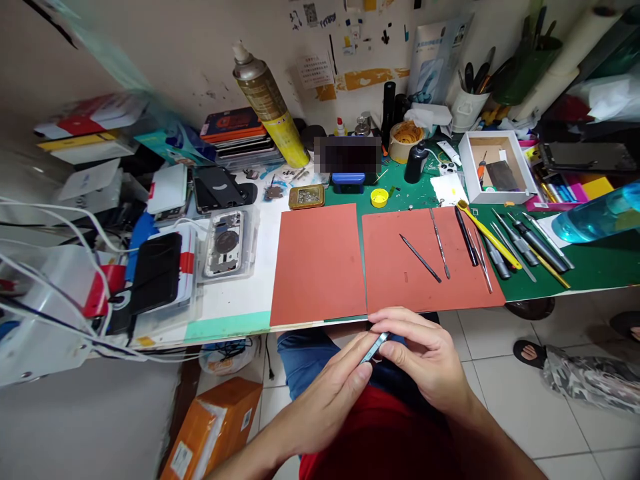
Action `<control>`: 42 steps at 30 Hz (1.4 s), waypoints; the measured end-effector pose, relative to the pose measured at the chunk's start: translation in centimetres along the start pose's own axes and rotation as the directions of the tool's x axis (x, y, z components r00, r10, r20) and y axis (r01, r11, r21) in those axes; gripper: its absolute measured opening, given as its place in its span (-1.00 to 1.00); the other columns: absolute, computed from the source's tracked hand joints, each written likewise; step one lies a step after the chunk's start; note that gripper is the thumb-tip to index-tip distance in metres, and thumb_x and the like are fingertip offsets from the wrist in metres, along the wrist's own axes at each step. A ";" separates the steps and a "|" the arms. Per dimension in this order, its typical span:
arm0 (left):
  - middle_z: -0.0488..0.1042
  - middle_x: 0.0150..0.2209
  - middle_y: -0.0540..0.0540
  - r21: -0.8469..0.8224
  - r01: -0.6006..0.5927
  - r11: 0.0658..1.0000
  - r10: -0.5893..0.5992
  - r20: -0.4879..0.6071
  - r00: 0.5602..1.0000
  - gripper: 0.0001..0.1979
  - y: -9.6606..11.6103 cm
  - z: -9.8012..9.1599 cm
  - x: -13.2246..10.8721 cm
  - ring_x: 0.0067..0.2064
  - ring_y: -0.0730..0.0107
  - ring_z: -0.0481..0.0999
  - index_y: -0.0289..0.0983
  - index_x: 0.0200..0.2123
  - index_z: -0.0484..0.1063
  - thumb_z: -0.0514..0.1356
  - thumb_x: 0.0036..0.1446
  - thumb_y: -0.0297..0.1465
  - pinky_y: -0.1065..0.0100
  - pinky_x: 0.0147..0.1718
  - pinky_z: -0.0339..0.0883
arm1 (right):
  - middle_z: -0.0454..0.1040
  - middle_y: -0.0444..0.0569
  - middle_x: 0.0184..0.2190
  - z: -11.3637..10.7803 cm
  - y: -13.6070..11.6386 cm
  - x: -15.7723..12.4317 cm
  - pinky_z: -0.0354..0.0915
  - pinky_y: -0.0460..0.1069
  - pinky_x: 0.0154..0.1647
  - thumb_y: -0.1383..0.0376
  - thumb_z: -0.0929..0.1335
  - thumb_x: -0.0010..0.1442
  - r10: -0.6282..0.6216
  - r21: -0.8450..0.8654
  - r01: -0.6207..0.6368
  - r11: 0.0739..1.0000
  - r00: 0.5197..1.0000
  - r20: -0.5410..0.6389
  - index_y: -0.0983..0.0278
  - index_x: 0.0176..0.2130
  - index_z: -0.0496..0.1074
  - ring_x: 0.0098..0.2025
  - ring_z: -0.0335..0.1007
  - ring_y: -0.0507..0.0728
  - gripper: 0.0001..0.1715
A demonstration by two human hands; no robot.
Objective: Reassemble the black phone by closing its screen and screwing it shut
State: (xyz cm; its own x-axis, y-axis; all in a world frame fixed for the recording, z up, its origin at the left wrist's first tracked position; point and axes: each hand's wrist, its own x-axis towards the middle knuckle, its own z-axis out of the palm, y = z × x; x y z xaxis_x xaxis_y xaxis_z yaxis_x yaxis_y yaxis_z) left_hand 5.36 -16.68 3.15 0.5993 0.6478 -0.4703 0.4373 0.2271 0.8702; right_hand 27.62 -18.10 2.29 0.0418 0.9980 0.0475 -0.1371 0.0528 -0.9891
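Note:
A smartphone [375, 348] with a light blue metal edge is held between both hands, just off the table's front edge above my lap. Its edge faces up toward me; the screen and back are mostly covered by fingers. My left hand [340, 377] grips its left end, thumb along the near side. On the right end, my right hand [425, 353] closes over it with the thumb against the edge. Beyond the hands lie two reddish-brown mats [317, 267]. A dark thin pen-like tool [420, 258] and a metal spudger [441, 243] rest on the right-hand mat.
Tweezers [484, 263], a yellow brush [490, 235] and several tools lie at the right. A white box [495, 163] and blue bottle [600, 213] stand behind. At left are a black phone [157, 270], an opened phone body [225, 243] and white cables [95, 267]. A spray can [273, 103] leans behind.

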 end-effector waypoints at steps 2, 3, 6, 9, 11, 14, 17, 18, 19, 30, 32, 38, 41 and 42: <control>0.20 0.64 -0.10 0.018 -0.035 0.999 0.035 0.000 0.999 -0.38 0.0 -0.1 0.1 0.68 -0.02 0.05 -0.05 0.59 0.27 0.03 0.62 0.00 -0.09 0.64 -0.14 | 0.78 -0.02 0.03 -0.1 0.0 0.0 0.66 0.04 0.11 0.26 0.57 0.41 -0.003 0.007 0.003 1.000 1.000 0.007 0.00 -0.02 0.81 0.06 0.74 0.19 -0.81; 0.20 0.64 -0.10 0.032 -0.047 0.998 0.047 0.008 0.999 -0.39 0.0 -0.2 0.2 0.68 -0.01 0.06 -0.03 0.59 0.26 0.03 0.62 -0.01 -0.09 0.64 -0.14 | 0.78 -0.03 0.02 -0.1 -0.1 0.0 0.64 0.04 0.13 0.26 0.57 0.41 -0.003 0.009 0.003 1.000 1.000 0.011 0.01 -0.03 0.81 0.07 0.74 0.19 -0.81; 0.22 0.63 -0.09 0.060 -0.066 0.996 0.066 0.016 0.998 -0.41 0.3 -0.3 0.2 0.68 -0.01 0.08 0.00 0.59 0.27 0.01 0.63 -0.03 -0.09 0.64 -0.14 | 0.78 0.00 0.02 -0.2 -0.3 0.0 0.64 0.05 0.13 0.24 0.56 0.42 0.012 0.018 -0.013 1.000 1.000 0.028 0.03 -0.04 0.81 0.08 0.73 0.20 -0.84; 0.31 0.59 -0.09 0.041 -0.078 0.996 0.079 -0.013 0.997 -0.43 0.4 -0.3 0.2 0.66 -0.03 0.14 0.00 0.56 0.32 0.07 0.61 -0.06 -0.10 0.63 -0.11 | 0.78 0.03 0.01 -0.2 -0.5 0.0 0.64 0.09 0.13 0.19 0.54 0.44 0.042 0.010 -0.042 0.999 0.999 0.035 0.07 -0.07 0.82 0.07 0.73 0.23 -0.85; 0.35 0.57 -0.09 0.023 -0.081 0.996 0.082 -0.030 0.996 -0.44 0.5 -0.3 0.1 0.65 -0.03 0.16 0.00 0.55 0.35 0.11 0.60 -0.07 -0.09 0.63 -0.09 | 0.78 0.04 0.01 -0.2 -0.5 0.0 0.64 0.10 0.14 0.17 0.53 0.44 0.054 0.004 -0.054 0.999 0.998 0.033 0.08 -0.09 0.81 0.06 0.73 0.24 -0.84; 0.35 0.57 -0.08 0.024 -0.081 0.996 0.082 -0.036 0.996 -0.45 0.6 -0.2 0.1 0.65 -0.03 0.17 0.00 0.54 0.36 0.11 0.60 -0.08 -0.09 0.63 -0.08 | 0.77 0.05 0.01 -0.2 -0.3 -0.2 0.64 0.11 0.14 0.14 0.53 0.44 0.068 0.017 -0.069 0.997 0.997 0.028 0.09 -0.09 0.81 0.06 0.73 0.25 -0.82; 0.31 0.59 -0.07 0.056 -0.092 0.994 0.094 -0.026 0.995 -0.45 0.7 -0.2 0.1 0.66 -0.03 0.15 0.02 0.56 0.33 0.06 0.62 -0.08 -0.10 0.62 -0.07 | 0.76 0.06 0.03 -0.1 0.0 -0.4 0.63 0.12 0.13 0.13 0.53 0.44 0.092 0.047 -0.093 0.995 0.995 0.024 0.08 -0.09 0.81 0.08 0.71 0.26 -0.82; 0.29 0.60 -0.07 0.066 -0.097 0.993 0.098 -0.023 0.995 -0.45 0.8 -0.2 0.1 0.66 -0.03 0.15 0.03 0.56 0.32 0.04 0.63 -0.08 -0.10 0.62 -0.06 | 0.76 0.05 0.04 -0.1 0.1 -0.4 0.63 0.12 0.13 0.14 0.53 0.45 0.099 0.058 -0.100 0.993 0.995 0.024 0.07 -0.08 0.81 0.08 0.71 0.25 -0.83; 0.28 0.60 -0.06 0.074 -0.101 0.992 0.103 -0.021 0.994 -0.45 0.7 -0.1 0.1 0.65 -0.03 0.15 0.03 0.57 0.31 0.03 0.63 -0.09 -0.09 0.62 -0.05 | 0.76 0.04 0.04 -0.1 0.2 -0.5 0.62 0.11 0.14 0.15 0.53 0.45 0.103 0.071 -0.105 0.992 0.994 0.024 0.06 -0.07 0.81 0.08 0.71 0.25 -0.84; 0.18 0.64 -0.01 0.098 -0.077 0.992 0.077 0.003 0.997 -0.44 0.5 -0.1 0.1 0.67 0.00 0.09 0.06 0.60 0.23 0.00 0.64 -0.09 -0.07 0.63 -0.11 | 0.74 0.00 0.05 -0.3 1.0 -0.4 0.63 0.05 0.03 0.17 0.54 0.44 0.147 0.186 -0.152 0.971 0.988 0.044 0.01 -0.07 0.81 0.08 0.69 0.22 -0.86; 0.19 0.64 -0.01 0.088 -0.074 0.993 0.074 -0.004 0.997 -0.44 0.4 -0.1 0.1 0.67 0.01 0.10 0.05 0.59 0.24 0.01 0.64 -0.09 -0.05 0.64 -0.09 | 0.74 0.01 0.05 -0.3 1.1 -0.4 0.64 0.04 -0.05 0.15 0.54 0.44 0.166 0.206 -0.174 0.963 0.985 0.055 0.01 -0.07 0.82 0.06 0.70 0.22 -0.85; 0.13 0.66 -0.01 0.084 -0.055 0.995 0.054 0.013 0.998 -0.40 0.7 0.0 0.3 0.68 0.02 0.07 0.02 0.62 0.21 -0.04 0.65 -0.04 -0.04 0.65 -0.10 | 0.73 -0.01 0.04 -0.3 1.5 -0.2 0.62 -0.01 -0.18 0.17 0.54 0.45 0.186 0.268 -0.197 0.943 0.980 0.064 -0.01 -0.07 0.82 -0.17 0.67 0.11 -0.85; 0.03 0.69 -0.04 0.062 0.011 0.998 -0.014 0.049 0.999 -0.32 1.1 0.0 0.2 0.70 0.04 0.00 -0.05 0.65 0.14 -0.07 0.64 0.04 -0.09 0.66 -0.18 | 0.72 -0.01 0.04 -0.2 1.4 0.0 0.60 -0.02 -0.25 0.17 0.53 0.46 0.199 0.302 -0.212 0.930 0.977 0.072 -0.01 -0.08 0.83 -0.32 0.60 0.04 -0.84; 0.01 0.69 -0.05 0.048 0.039 0.998 -0.042 0.055 0.998 -0.29 1.2 0.1 0.2 0.70 0.04 -0.02 -0.07 0.65 0.12 -0.08 0.63 0.07 -0.10 0.66 -0.20 | 0.72 -0.01 0.04 -0.1 1.4 0.1 0.60 -0.01 -0.27 0.17 0.53 0.46 0.206 0.314 -0.219 0.924 0.976 0.075 0.00 -0.09 0.83 -0.33 0.59 0.04 -0.84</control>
State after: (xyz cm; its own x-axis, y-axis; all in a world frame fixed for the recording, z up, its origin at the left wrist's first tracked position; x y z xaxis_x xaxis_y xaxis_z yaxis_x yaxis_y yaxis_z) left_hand 6.04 -16.35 4.11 0.6165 0.5965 -0.5139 0.4923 0.2173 0.8429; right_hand 27.55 -17.93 0.88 -0.0613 0.9872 -0.1474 -0.4463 -0.1592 -0.8806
